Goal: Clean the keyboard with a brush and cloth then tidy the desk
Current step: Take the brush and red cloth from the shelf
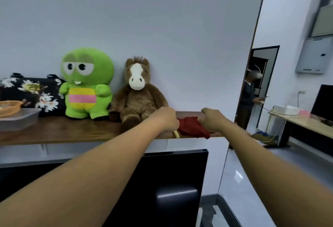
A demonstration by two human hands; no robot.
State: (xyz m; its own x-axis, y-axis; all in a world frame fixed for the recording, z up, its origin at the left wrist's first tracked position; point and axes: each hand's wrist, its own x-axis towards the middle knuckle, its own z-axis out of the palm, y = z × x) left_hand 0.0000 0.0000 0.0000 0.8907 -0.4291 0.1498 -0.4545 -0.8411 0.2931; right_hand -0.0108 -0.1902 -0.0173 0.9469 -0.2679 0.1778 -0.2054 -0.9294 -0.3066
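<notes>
Where plush toys sit, wooden shelf (63, 133)

Two bare forearms, long and slim, reaching in from the lower corners. No sleeves in view, nothing worn on either wrist: no watch, band or glove. Left hand (166, 119) seen from the back, knuckles rounded, fingers curled under and hidden. Right hand (211, 119) also seen from the back, fingertips hidden too. No rings visible on what shows of the fingers. Smooth forearms, no marks or tattoos, blurred a little by the wide lens near the frame edges.
</notes>
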